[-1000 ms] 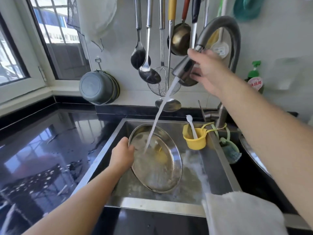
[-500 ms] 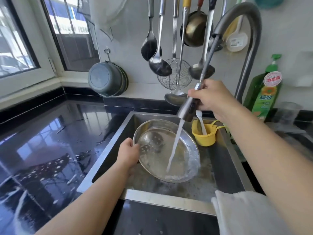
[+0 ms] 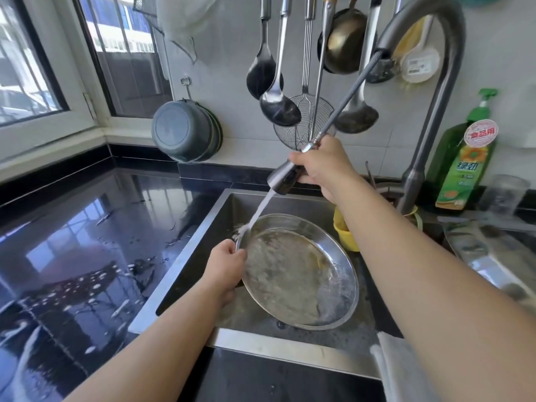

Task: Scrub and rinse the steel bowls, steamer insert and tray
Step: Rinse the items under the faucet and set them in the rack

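— What sort of place is this?
— A home kitchen. A steel sink (image 3: 185, 265) is sunk into a glossy black desk (image 3: 87, 242), with a gooseneck tap (image 3: 435, 82) whose pull-out spray head (image 3: 282, 177) is running.
— Anything else?
— Ladles (image 3: 278, 108), a wire skimmer (image 3: 301, 123) and a small pan (image 3: 345, 42) hang on the tiled wall, a green dish-soap bottle (image 3: 464, 166) stands by the tap, and a window (image 3: 124, 53) fills the corner.
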Motion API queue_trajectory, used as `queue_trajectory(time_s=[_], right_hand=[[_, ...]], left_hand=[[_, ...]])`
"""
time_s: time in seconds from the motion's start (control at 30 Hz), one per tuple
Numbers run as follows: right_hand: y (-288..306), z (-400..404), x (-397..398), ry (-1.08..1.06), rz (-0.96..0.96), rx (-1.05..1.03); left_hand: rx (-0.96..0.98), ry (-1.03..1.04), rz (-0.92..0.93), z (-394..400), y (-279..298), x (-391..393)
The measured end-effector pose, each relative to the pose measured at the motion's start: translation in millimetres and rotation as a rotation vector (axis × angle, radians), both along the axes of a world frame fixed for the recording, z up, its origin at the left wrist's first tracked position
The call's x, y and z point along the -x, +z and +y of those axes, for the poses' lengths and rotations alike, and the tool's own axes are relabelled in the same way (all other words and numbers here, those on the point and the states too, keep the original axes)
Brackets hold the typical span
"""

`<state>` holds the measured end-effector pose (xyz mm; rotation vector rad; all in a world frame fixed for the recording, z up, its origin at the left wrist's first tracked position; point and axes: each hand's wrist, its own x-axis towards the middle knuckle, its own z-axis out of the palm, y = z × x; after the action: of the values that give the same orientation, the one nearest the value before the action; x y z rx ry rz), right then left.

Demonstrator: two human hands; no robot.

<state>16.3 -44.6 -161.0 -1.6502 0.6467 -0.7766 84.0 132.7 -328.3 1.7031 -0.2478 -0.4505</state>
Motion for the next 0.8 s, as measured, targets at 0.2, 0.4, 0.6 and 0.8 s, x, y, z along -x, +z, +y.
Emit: queue_trajectory(time_s=[0.2,0.4,0.6,0.8], right_hand=[[-10.6,-15.3,3.8,-0.203,0.115,0.246],[-12.4,-31.4,37.6,-0.261,0.341,0.452],[1.4,-22.6,67.0,-0.086,0.384,0.302],[18.5,-0.6,74.6,0.227,0.254,0.054]], left_hand=[[-0.029,0.01,-0.036,-0.5,-4.7,-4.1],[-0.033,0.036,-0.118,0.0,-6.7,-6.7],[0.029,0.078,-0.174,2.7,1.1,-3.5],[0.14,0.154,-0.097,8.5,11.4,-1.9]])
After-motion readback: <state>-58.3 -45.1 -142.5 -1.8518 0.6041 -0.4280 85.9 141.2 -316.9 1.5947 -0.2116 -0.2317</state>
